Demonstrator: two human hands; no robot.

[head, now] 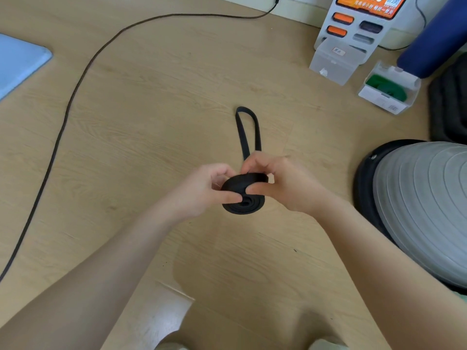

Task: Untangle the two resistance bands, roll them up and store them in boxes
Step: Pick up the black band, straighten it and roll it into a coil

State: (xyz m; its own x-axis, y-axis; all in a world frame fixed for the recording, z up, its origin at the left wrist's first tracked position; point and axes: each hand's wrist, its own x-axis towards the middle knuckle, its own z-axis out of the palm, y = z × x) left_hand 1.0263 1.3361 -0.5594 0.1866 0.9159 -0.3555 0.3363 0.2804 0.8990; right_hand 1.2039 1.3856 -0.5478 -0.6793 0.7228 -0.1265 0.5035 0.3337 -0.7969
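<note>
Both hands hold a half-rolled black band above a wooden floor.

Head view: left hand (207, 188) and right hand (280, 183) reach forward, each grip pinched on the black band (242, 195), coiled between them; its loose loop trails away on the floor (151, 109). The green band (386, 87) sits in an open box (389, 99) far right, beside an empty box (333, 61).

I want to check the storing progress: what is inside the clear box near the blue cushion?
A rolled green band lies inside the clear box. Its lower part is covered by the box's white front.
</note>
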